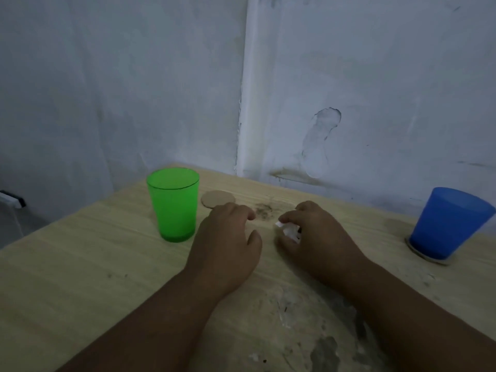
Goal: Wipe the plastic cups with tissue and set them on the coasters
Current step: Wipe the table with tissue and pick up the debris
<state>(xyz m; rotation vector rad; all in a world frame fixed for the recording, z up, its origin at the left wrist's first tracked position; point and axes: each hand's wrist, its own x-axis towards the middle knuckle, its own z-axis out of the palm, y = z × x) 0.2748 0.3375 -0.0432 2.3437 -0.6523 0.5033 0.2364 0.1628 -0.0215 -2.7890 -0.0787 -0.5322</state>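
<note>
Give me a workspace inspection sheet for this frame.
surface: light wooden table, stained and worn near the front edge.
job's things: green cup upright on bare table; empty coaster just beside it; blue cup stands on second coaster, far right; tissue crumpled.
clutter: dark smudge beyond the fingertips; nothing else seen.
hands: left hand open, holds nothing; right hand pinches the tissue.
cables: nothing seen.
surroundings: pale wall meeting in a corner, chipped plaster; small white object at far left edge, unidentifiable.
</note>
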